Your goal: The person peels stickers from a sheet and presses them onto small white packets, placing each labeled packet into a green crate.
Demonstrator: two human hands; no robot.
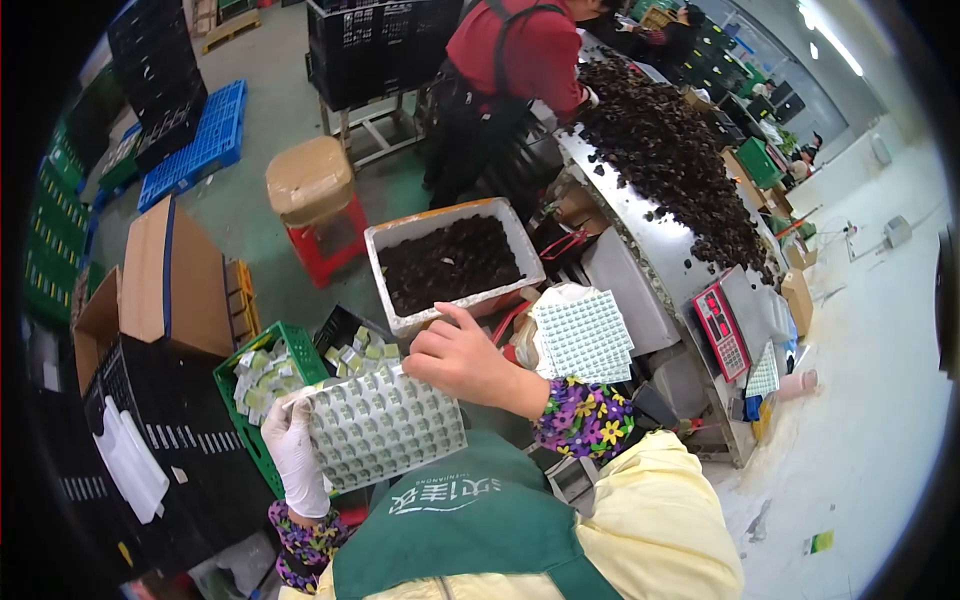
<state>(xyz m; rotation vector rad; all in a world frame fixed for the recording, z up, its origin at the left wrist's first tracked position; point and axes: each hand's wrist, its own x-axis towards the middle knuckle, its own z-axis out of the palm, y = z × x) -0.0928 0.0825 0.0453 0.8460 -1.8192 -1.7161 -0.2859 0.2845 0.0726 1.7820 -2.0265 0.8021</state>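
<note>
Currently, your gloved left hand (pixel 293 452) pinches the edge of the label sheet (pixel 385 428), which lies tilted above your apron (pixel 470 495); your bare right hand (pixel 460 358) meets its upper edge, index finger raised, pinch not discernible; the green crate (pixel 304 353) sits near your left hand, the white box (pixel 408 323) beyond your right
</note>
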